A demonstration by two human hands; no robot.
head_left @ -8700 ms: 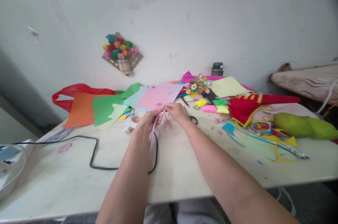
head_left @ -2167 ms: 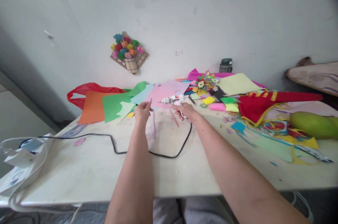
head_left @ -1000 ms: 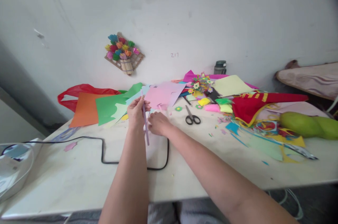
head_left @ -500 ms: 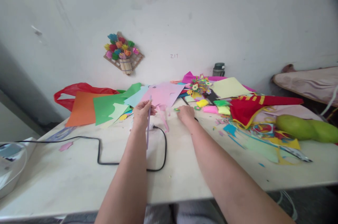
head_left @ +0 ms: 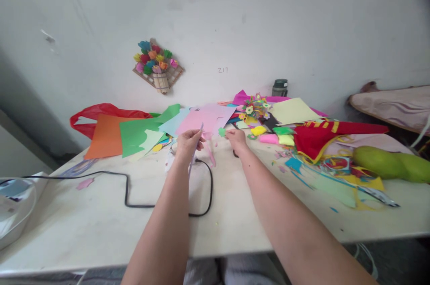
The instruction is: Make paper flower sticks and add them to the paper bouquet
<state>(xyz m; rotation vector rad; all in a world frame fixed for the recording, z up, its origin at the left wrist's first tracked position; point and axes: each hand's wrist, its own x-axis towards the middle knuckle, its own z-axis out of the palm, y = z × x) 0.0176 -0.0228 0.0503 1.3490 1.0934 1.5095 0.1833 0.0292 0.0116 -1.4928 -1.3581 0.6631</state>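
Observation:
My left hand [head_left: 188, 145] is closed around a thin lilac stick or strip [head_left: 192, 164], held nearly upright over the table. Between the fingertips of my right hand [head_left: 238, 141] is a small green paper cutout [head_left: 221, 132], its exact shape too small to make out. The two hands are apart. Behind and between them lies a long pink object [head_left: 211, 155], partly hidden by my left hand. A pink paper sheet [head_left: 204, 117] is spread beyond both hands.
A black cord [head_left: 141, 206] crosses the table [head_left: 101, 236] on the left. Orange [head_left: 105, 137] and green [head_left: 137, 137] sheets lie left. Clay packets [head_left: 268, 138], a paper flower bunch [head_left: 253, 110], a red cloth [head_left: 312, 142], scissors [head_left: 383, 196] and green fruit [head_left: 372, 162] are right.
My right hand has lifted the green cutout and turned it more into view. My left hand has moved slightly right with the lilac strip, which now tilts more.

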